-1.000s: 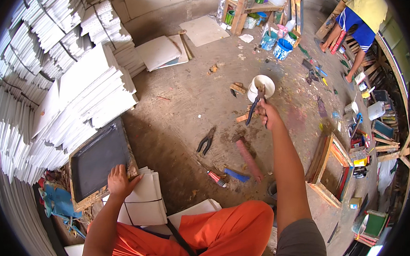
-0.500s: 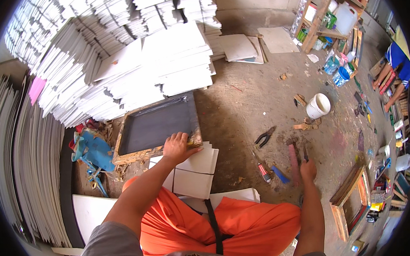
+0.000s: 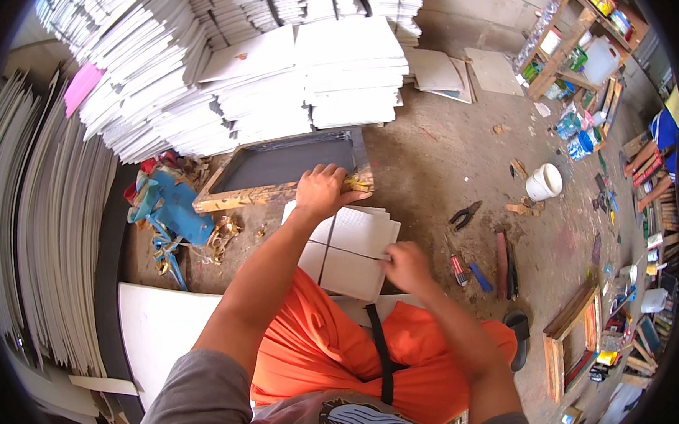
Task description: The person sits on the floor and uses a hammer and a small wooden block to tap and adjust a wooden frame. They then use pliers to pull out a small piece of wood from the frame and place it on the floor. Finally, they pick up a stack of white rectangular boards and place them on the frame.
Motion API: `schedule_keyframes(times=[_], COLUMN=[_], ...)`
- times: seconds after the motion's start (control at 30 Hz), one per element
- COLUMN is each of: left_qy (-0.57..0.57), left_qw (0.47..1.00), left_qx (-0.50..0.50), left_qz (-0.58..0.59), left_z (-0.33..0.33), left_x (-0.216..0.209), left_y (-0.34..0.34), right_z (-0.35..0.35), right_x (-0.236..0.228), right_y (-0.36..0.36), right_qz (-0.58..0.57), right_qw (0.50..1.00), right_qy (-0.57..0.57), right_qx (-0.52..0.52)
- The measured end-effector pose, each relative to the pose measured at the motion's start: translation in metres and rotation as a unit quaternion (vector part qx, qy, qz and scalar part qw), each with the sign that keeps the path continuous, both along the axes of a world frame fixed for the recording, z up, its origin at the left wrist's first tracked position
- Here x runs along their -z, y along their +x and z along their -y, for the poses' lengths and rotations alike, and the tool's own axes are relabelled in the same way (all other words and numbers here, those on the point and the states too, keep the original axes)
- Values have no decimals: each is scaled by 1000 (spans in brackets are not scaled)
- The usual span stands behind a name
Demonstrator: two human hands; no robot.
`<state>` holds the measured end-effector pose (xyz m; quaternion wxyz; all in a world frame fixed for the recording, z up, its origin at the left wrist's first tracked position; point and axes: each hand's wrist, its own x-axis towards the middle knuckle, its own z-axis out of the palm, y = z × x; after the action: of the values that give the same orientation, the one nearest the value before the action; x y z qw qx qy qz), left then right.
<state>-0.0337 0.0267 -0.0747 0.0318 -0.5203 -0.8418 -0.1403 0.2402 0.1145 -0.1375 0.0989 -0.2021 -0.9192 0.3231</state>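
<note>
My left hand (image 3: pixel 322 191) grips the near right corner of a wooden frame (image 3: pixel 256 196) with a dark grey panel, its fingers hooked over the edge. The frame's near side is raised. Just below lies a small stack of white boards (image 3: pixel 356 238), crossed by dark cords. My right hand (image 3: pixel 410 267) is curled in a closed grip at the stack's right edge, by the cord; what its fingers hold, if anything, is hidden. On the floor to its right lie a red-handled screwdriver (image 3: pixel 458 269), a blue strip (image 3: pixel 480 277) and a reddish bar (image 3: pixel 502 265) beside a dark tool.
Tall piles of white boards (image 3: pixel 351 73) stand behind the frame. Pliers (image 3: pixel 465 215) and a white bucket (image 3: pixel 544 182) are farther right. An upright wooden frame (image 3: pixel 573 338) stands at right. Blue cloth (image 3: pixel 176 209) lies at left. Another person's hands (image 3: pixel 646 196) show at far right.
My right hand has left the tools on the floor and come left to the corded boards. My left hand has stayed on the wooden frame, which is now tilted more steeply.
</note>
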Motion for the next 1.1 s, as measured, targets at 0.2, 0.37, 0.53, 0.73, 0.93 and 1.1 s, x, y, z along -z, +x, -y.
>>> schedule_keyframes(times=[0.2, 0.37, 0.53, 0.73, 0.93, 1.1], left_qy=[20, 46, 38, 63, 80, 64], left_qw=[1000, 998, 997, 995, 993, 993], left_qx=[-14, -22, -21, -30, -26, -32], left_qz=[2, 25, 63, 77, 84, 92], left_z=[5, 7, 9, 16, 15, 22], left_x=[-20, -27, -33, -36, -38, -40], left_y=[-7, -16, -15, -18, -18, -18], right_z=[115, 126, 129, 130, 128, 146], right_x=[-4, 0, 17, 6, 4, 9], right_y=[-108, -128, -123, -124, -119, -112], right_qz=[130, 234, 177, 176, 195, 153], right_qw=[974, 955, 959, 967, 968, 968], right_qy=[124, 72, 141, 139, 140, 182], right_qx=[140, 168, 168, 118, 74, 86])
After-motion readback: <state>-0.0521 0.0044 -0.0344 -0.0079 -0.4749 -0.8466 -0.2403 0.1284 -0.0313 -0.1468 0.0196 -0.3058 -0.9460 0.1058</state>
